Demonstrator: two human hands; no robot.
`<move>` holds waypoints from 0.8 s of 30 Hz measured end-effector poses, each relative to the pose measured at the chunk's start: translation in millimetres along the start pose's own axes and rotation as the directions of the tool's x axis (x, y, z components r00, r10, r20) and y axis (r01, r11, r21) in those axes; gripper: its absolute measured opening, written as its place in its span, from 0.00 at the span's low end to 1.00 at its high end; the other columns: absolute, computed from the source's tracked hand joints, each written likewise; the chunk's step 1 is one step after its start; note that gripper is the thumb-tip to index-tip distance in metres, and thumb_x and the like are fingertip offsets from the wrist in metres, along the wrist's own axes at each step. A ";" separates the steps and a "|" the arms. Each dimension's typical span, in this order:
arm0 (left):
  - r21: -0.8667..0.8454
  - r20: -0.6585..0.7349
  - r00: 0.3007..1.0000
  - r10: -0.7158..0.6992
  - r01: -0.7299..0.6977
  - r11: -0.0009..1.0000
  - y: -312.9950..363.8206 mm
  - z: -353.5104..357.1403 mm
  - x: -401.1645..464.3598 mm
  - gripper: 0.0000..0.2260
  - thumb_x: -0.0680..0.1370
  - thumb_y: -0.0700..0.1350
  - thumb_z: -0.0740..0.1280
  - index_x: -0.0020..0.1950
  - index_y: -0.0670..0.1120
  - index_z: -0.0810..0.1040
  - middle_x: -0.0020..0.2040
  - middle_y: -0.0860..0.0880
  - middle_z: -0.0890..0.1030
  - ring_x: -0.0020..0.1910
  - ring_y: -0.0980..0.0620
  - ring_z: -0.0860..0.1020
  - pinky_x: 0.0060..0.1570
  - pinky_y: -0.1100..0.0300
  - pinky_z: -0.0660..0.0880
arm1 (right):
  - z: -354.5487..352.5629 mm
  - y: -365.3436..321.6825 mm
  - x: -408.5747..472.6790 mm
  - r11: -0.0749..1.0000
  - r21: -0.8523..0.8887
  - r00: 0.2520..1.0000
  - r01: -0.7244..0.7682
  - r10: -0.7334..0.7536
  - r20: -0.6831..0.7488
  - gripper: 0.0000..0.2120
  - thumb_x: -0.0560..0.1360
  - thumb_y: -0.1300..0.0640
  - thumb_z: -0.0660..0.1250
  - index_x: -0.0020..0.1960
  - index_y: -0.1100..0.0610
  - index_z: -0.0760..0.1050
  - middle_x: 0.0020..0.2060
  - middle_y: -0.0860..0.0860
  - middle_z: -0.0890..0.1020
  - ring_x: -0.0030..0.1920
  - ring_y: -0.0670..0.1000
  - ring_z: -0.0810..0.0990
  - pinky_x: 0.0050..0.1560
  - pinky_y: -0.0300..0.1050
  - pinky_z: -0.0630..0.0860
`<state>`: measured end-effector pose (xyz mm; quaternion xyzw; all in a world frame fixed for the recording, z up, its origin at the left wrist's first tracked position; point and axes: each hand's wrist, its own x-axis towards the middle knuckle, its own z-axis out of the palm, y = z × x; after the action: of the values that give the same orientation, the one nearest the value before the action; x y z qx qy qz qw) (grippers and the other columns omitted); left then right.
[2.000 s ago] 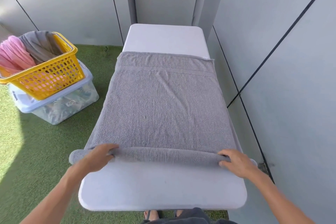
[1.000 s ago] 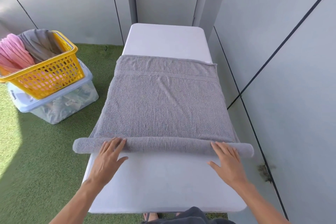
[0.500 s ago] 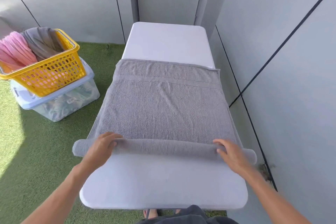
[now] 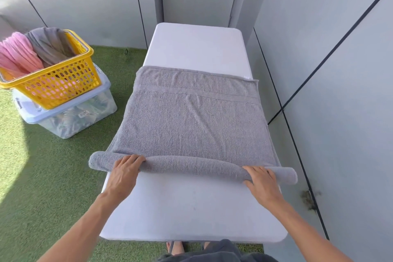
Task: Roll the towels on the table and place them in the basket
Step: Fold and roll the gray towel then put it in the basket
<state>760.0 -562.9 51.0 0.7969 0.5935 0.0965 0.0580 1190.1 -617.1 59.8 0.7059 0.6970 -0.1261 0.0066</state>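
A grey towel (image 4: 191, 121) lies flat across the white table (image 4: 195, 49), its near edge wound into a thick roll (image 4: 191, 165) that overhangs both table sides. My left hand (image 4: 124, 173) curls over the roll near its left end. My right hand (image 4: 262, 182) grips the roll near its right end, thumb under it. To the left stands a yellow basket (image 4: 55, 83) holding a pink towel (image 4: 18, 55) and a grey towel (image 4: 50, 45).
The basket sits on a clear plastic storage box (image 4: 70, 117) with a pale lid, on green artificial grass (image 4: 42, 176). Grey wall panels close in behind and to the right of the table. My feet show under the near table edge.
The roll has grown thicker and travelled away from me, taking up more of the flat towel. Both hands went from flat on the roll to curled around it.
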 end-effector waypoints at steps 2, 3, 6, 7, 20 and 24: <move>-0.056 0.196 0.980 -0.031 0.042 0.998 -3.4 -10.9 8.0 0.16 0.73 0.38 0.71 0.59 0.50 0.78 0.53 0.52 0.79 0.56 0.47 0.77 0.53 0.53 0.70 | -7.8 10.0 2.5 0.998 0.056 0.984 -0.012 0.002 0.181 0.18 0.75 0.47 0.65 0.64 0.46 0.72 0.57 0.44 0.78 0.62 0.51 0.73 0.62 0.49 0.66; -0.112 0.321 0.946 -0.050 0.091 0.990 -7.7 -16.9 13.3 0.14 0.75 0.40 0.69 0.60 0.51 0.77 0.54 0.53 0.79 0.57 0.48 0.77 0.55 0.54 0.70 | -12.6 15.5 4.6 0.994 0.103 0.959 -0.046 0.015 0.283 0.18 0.72 0.43 0.66 0.62 0.44 0.73 0.55 0.45 0.79 0.58 0.51 0.76 0.59 0.49 0.70; -0.250 0.458 0.888 -0.049 0.181 0.951 -19.9 -24.2 21.1 0.13 0.76 0.41 0.69 0.57 0.55 0.77 0.55 0.52 0.80 0.55 0.48 0.78 0.54 0.52 0.73 | -20.2 23.4 11.1 0.951 0.270 0.924 -0.149 0.037 0.380 0.21 0.69 0.42 0.68 0.62 0.43 0.74 0.56 0.45 0.80 0.50 0.47 0.77 0.54 0.45 0.75; -0.256 0.356 0.933 -0.050 0.149 0.955 -19.7 -22.4 19.8 0.13 0.76 0.40 0.69 0.58 0.53 0.77 0.55 0.51 0.79 0.54 0.47 0.79 0.53 0.51 0.74 | -19.2 22.0 10.6 0.942 0.304 0.961 -0.140 0.055 0.270 0.21 0.72 0.47 0.69 0.65 0.45 0.73 0.59 0.45 0.79 0.52 0.47 0.77 0.57 0.45 0.73; 0.044 0.118 0.993 -0.024 0.019 0.999 -2.4 -5.9 10.5 0.21 0.69 0.41 0.76 0.60 0.47 0.78 0.54 0.50 0.79 0.57 0.45 0.77 0.55 0.49 0.71 | -3.1 -4.2 -4.0 1.000 -0.025 0.998 0.011 -0.012 -0.055 0.23 0.75 0.56 0.67 0.69 0.48 0.68 0.63 0.45 0.75 0.67 0.51 0.70 0.65 0.48 0.61; 0.006 0.461 0.885 -0.060 0.064 0.998 -13.5 -23.6 22.1 0.16 0.77 0.48 0.68 0.65 0.53 0.74 0.58 0.53 0.77 0.62 0.50 0.74 0.60 0.53 0.67 | -21.7 13.0 6.2 0.997 0.081 0.964 -0.014 -0.008 0.266 0.20 0.76 0.51 0.66 0.67 0.45 0.70 0.61 0.46 0.77 0.64 0.52 0.74 0.62 0.49 0.68</move>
<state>748.3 -538.4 73.1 0.7774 0.5875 -0.0947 0.2038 1206.6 -607.3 77.5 0.6833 0.6829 -0.2482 0.0712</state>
